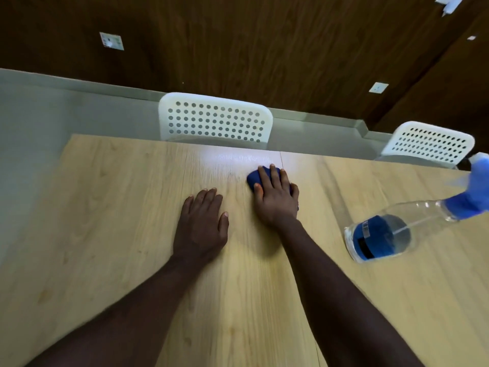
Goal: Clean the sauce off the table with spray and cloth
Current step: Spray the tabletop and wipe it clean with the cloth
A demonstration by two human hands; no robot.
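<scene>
A light wooden table [111,213] fills the lower view. My right hand [276,197] presses flat on a dark blue cloth [254,177] near the table's far middle; most of the cloth is hidden under the palm. My left hand [203,221] rests flat on the wood just left of it, fingers together, holding nothing. A clear spray bottle [391,231] with a blue label and blue trigger head stands at the right, apart from both hands. No sauce is visible on the wood; a bright glare lies beyond the cloth.
Two white perforated chairs stand behind the table's far edge, one at centre [215,120], one at right [428,144]. A seam [281,160] runs through the tabletop near the cloth. Grey floor lies to the left, and a dark wood wall stands behind.
</scene>
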